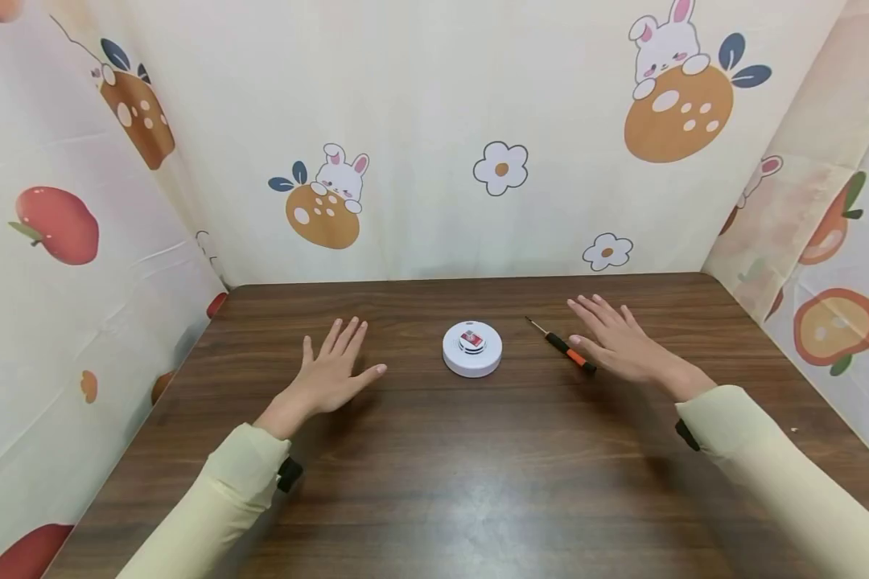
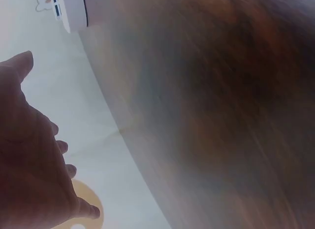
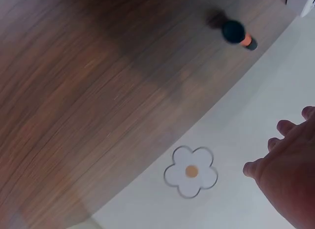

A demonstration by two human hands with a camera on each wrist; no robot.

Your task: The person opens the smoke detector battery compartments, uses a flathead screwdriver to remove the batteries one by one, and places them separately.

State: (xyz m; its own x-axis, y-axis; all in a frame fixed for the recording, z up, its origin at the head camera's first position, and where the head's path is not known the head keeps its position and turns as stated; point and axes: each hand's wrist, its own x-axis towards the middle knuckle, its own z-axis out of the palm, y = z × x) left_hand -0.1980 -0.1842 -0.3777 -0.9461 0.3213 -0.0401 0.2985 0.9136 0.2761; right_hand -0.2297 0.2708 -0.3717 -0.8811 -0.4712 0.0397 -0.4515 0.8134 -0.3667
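A round white smoke detector (image 1: 472, 363) with a red and white label on its raised middle lies on the wooden table. To its right is a thin screwdriver (image 1: 566, 350) with a black and orange handle, its metal tip pointing away and left. My left hand (image 1: 331, 376), fingers spread and straight, hovers left of the detector and holds nothing. On the other side my right hand (image 1: 623, 344) is stretched out beside the screwdriver, its thumb overlapping the handle in the head view. The right wrist view shows the screwdriver handle (image 3: 236, 33) apart from the hand's fingers.
The brown wooden table (image 1: 434, 466) ends at the back against a pale curtain (image 1: 420, 96) printed with rabbits, fruit and flowers. Similar cloth hangs along the left and right sides. A tiny light speck (image 1: 794, 429) lies near the table's right edge.
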